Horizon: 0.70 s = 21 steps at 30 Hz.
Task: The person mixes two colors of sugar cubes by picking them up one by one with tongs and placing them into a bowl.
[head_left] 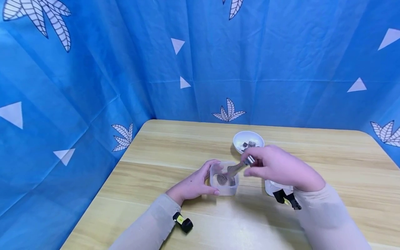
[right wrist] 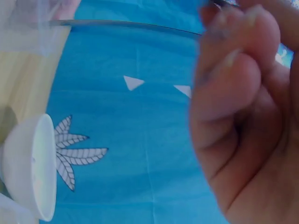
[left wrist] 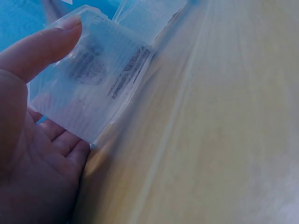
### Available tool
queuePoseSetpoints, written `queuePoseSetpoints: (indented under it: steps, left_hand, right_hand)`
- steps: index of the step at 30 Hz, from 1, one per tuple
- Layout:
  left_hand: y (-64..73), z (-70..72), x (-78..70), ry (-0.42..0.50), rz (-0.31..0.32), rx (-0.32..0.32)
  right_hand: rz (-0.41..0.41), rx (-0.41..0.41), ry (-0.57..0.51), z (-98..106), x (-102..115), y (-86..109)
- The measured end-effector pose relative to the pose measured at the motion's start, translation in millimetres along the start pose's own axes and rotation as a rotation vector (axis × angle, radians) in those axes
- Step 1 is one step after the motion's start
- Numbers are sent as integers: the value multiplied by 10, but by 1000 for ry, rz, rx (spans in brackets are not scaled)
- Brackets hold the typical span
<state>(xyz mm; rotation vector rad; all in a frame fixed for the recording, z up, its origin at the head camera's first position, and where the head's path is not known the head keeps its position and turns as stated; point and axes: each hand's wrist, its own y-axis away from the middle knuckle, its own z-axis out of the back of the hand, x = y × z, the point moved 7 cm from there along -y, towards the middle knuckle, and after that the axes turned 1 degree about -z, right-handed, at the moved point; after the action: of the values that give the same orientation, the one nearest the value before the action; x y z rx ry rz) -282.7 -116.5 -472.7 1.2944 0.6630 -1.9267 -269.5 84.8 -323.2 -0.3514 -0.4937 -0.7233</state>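
My left hand grips a clear plastic container, thumb at its near side and fingers at the far side. Through the container's wall in the left wrist view, a dark rounded shape and a dark flat-sided piece show inside. My right hand holds a slim metal utensil by its upper part, where a shiny cylinder-like bit shows. Its broad lower end slants down into the container. Edge-on in the right wrist view, the utensil is thin and slightly curved; I cannot tell its kind.
A white bowl with several dark cube-like pieces stands behind the right hand. Partly under the right wrist lies another clear plastic container. All stand on a wooden table, with a blue patterned curtain behind and at left.
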Motion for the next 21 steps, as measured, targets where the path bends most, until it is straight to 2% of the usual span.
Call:
queuePoseSetpoints:
  steps: [2, 5, 7, 10, 13, 21]
  left_hand:
    - [0, 3, 0, -6, 2, 1]
    - [-4, -1, -13, 9, -1, 9]
    - [-5, -3, -23, 16, 0, 12]
    - [-10, -3, -34, 7, -2, 11]
    - [-19, 0, -46, -2, -6, 9]
    - [-10, 6, -50, -21, 3, 8]
  right_hand:
    - [14, -77, 59, 12, 16, -32]
    - [76, -194, 234, -5, 97, -77]
    - [121, -235, 333, -44, 164, -96]
    - [158, -247, 421, -105, 236, -112]
    - [151, -217, 414, -147, 244, -129]
    - [143, -190, 226, -182, 166, -182]
